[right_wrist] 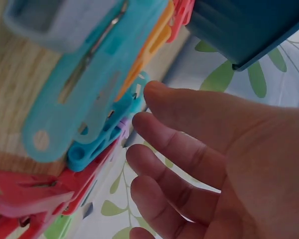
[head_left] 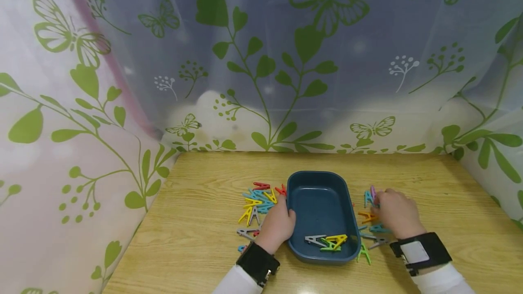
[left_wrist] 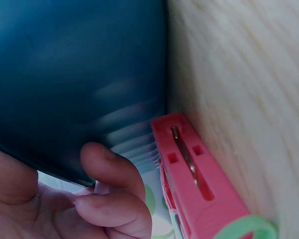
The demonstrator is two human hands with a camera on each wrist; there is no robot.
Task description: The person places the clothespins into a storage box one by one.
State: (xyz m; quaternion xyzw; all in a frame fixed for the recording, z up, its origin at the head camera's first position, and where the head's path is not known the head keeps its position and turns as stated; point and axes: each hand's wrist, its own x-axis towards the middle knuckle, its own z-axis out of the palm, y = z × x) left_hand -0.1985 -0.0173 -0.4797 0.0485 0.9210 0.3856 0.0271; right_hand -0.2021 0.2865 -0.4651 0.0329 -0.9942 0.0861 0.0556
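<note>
A dark blue plastic bin stands on the table. Gripping its left rim is my left hand, its fingers curled against the outer wall. Inside the bin's near end lie a grey clothespin, a yellow clothespin and a green one. My right hand hovers by the clothespins to the right of the bin, closest to a purple clothespin and an orange clothespin. In the right wrist view its thumb and fingers are apart with nothing between them, near a light blue clothespin.
Many clothespins in several colours are heaped left of the bin, among them a yellow clothespin and a red clothespin. A green clothespin lies by the bin's right wall. A patterned curtain hangs behind the wooden table.
</note>
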